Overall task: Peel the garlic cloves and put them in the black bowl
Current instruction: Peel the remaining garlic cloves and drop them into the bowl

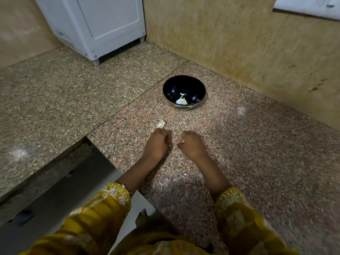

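Yellow sleeves [114, 196]; left hand [156, 142] and right hand [191, 144] curl fingers [182, 138], grip unclear, garlic clove [161, 124] and black bowl [170, 89] beyond.

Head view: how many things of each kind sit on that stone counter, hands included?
Black bowl: 1
White appliance: 1
Loose garlic piece: 1
Hands: 2, left hand and right hand
Total: 5
Garlic bits inside the bowl are too clumped to count.
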